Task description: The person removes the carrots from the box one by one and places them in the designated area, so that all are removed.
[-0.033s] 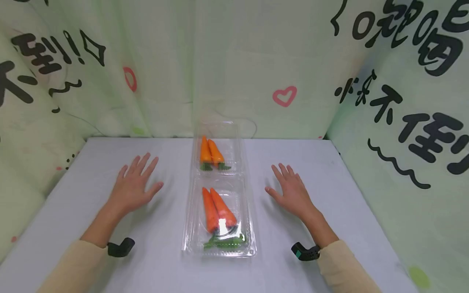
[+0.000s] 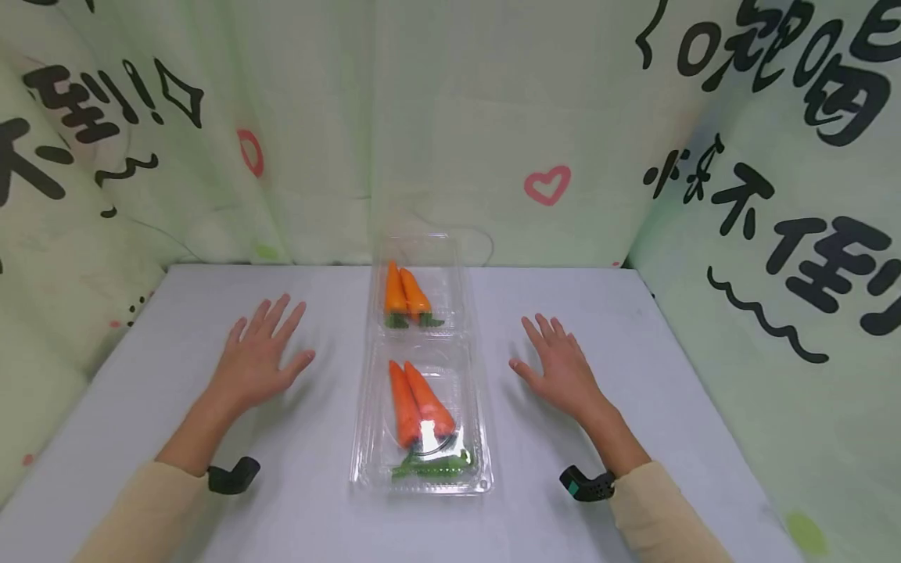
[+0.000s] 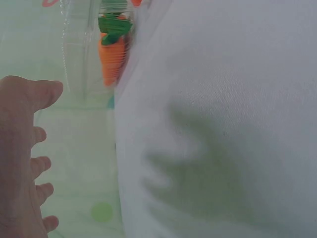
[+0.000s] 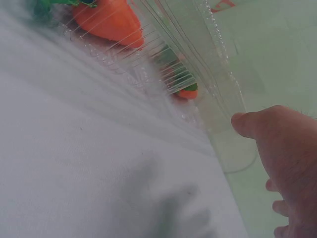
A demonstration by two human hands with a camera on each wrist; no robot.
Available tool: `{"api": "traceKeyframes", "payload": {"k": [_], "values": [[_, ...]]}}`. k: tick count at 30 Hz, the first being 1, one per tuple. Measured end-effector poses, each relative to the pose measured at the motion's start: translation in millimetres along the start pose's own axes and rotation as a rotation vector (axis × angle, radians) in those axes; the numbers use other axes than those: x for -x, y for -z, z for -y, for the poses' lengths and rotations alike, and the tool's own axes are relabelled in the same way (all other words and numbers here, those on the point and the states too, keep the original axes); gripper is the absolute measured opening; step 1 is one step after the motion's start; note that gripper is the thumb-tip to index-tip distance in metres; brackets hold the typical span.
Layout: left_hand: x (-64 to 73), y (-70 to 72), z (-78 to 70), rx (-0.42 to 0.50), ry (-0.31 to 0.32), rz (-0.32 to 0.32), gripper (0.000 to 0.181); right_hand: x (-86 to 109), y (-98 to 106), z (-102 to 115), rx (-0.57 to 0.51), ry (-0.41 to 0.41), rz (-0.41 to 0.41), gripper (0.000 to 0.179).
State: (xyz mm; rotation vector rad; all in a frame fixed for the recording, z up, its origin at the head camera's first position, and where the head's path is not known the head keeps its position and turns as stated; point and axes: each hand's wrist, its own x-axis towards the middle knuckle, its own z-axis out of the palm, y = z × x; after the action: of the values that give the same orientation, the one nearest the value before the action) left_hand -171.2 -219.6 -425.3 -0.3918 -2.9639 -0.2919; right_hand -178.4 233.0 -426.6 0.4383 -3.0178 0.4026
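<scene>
Between the hands stand two clear plastic boxes, one behind the other. In the near box lie two long orange carrots with green tops, their narrow ends pointing away. The far box holds two smaller orange carrots, green ends toward the near side. To the left of the boxes is my left hand, palm down with fingers spread, holding nothing. My right hand is on the right side, also spread and holding nothing. Both hands are apart from the boxes and cast shadows on the table.
The white table ends at a pale green curtain with black lettering and red hearts, which also hangs along both sides. A black wrist camera is on the left wrist, another camera on the right.
</scene>
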Motion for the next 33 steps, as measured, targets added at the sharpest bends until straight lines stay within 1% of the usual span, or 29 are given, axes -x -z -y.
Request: {"api": "traceKeyframes", "payload": {"k": [5, 10, 16, 26, 33], "values": [[0.9, 1.7, -1.4, 0.002, 0.003, -0.003, 0.077, -0.9, -0.2, 0.7, -0.001, 0.005, -0.002, 0.074], [2.0, 3.2, -1.7, 0.008, 0.007, -0.005, 0.076, -2.3, -1.5, -0.6, -0.003, -0.011, 0.007, 0.074], [2.6, 3.6, -1.4, 0.005, 0.006, -0.020, 0.076, -3.8, -2.2, -1.0, -0.021, -0.009, 0.001, 0.074], [4.9, 1.6, -2.5, 0.014, 0.012, -0.014, 0.076, -3.0, -5.6, 1.6, -0.034, -0.008, 0.020, 0.074], [2.8, -0.5, -4.2, 0.023, 0.009, 0.007, 0.076, -3.5, -6.9, 2.4, -0.038, -0.014, 0.025, 0.074]]}}
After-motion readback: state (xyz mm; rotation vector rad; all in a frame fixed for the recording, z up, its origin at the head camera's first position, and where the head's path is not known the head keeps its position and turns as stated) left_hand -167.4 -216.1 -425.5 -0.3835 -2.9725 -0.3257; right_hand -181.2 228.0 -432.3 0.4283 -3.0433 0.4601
